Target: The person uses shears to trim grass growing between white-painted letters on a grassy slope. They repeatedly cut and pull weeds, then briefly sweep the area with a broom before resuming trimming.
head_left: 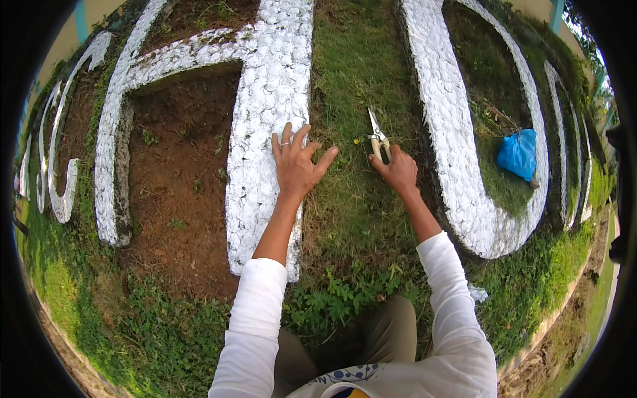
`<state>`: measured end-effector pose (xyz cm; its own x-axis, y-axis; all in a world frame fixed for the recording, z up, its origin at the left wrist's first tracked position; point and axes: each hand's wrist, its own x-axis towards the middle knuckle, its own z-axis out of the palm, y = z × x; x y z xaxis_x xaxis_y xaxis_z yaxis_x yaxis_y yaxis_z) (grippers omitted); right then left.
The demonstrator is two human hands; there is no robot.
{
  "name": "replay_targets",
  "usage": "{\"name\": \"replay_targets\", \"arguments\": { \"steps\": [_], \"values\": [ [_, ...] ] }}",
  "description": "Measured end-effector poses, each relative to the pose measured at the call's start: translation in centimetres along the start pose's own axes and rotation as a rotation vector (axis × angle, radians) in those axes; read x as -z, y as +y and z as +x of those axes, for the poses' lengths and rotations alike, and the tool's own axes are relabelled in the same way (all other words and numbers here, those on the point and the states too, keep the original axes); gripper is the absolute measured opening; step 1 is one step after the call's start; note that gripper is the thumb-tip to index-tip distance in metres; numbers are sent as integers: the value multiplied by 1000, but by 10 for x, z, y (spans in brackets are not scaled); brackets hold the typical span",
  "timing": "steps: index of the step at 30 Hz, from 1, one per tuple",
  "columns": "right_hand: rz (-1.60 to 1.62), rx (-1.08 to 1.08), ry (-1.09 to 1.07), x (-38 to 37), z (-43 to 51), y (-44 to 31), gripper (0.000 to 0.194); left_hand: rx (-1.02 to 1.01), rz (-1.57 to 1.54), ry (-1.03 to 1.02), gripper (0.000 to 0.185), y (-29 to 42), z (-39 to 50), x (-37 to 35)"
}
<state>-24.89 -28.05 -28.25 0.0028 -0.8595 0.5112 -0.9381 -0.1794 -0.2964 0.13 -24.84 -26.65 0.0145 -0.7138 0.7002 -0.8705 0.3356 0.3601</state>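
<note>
My left hand (pixel 299 164) rests with fingers spread on the right leg of a white-painted masonry letter (pixel 271 84); a ring circles one finger. My right hand (pixel 399 171) grips a pair of pruning shears (pixel 379 137) by the pale handles. Their pointed metal blades face away from me, a little apart, over the grass strip (pixel 358 214) between two large letters. A tiny yellow flower or leaf (pixel 357 141) lies left of the shears' pivot.
To the right stands another white raised letter (pixel 443 124), curved at its base. A blue plastic bag (pixel 518 154) sits inside it beside dry stems (pixel 500 117). Bare soil (pixel 179 164) fills the left letter. Leafy weeds (pixel 343 301) grow before my knees, and clear plastic litter (pixel 477 293) lies at right.
</note>
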Motion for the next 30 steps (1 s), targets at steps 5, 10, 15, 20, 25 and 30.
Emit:
{"name": "replay_targets", "arguments": {
  "steps": [5, 10, 15, 20, 25, 30],
  "values": [
    [-73, 27, 54, 5, 7, -7, 70, -5, -7, 6, 59, -1, -2, -1],
    [-15, -34, -23, 7, 40, -21, 61, 2, -1, -18, 59, 0, 0, 0],
    [99, -13, -46, 3, 23, -26, 46, 27, -25, -38, 62, 2, 0, 2],
    [62, -109, -27, 15, -10, -2, 67, 18, -25, -21, 62, 0, 0, 1],
    [-60, -106, 12, 20, -6, 13, 74, -21, 18, 15, 54, -1, 0, -3],
    [-88, -110, -2, 16, 30, 2, 73, -13, 16, 14, 54, -1, -1, -3]
  ]
}}
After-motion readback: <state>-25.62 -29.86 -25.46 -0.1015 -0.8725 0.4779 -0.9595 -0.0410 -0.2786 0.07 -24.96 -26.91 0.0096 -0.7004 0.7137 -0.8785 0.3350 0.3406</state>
